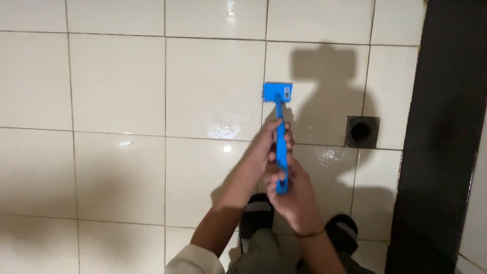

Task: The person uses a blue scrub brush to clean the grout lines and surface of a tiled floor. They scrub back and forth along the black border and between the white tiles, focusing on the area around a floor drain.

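Note:
A blue long-handled brush [277,94] points away from me, its square head down on the cream tiled floor [116,81] over a grout line. My left hand [270,142] grips the middle of the blue handle. My right hand [290,195] is closed around the handle's near end, with a thin band on its wrist. Both arms reach forward from the bottom of the view.
A square floor drain [361,131] with a dark round hole lies right of the brush. A white foamy patch [223,131] and wet shine sit left of it. A dark wall or door frame [441,137] runs down the right. My feet in dark sandals [257,213] stand below.

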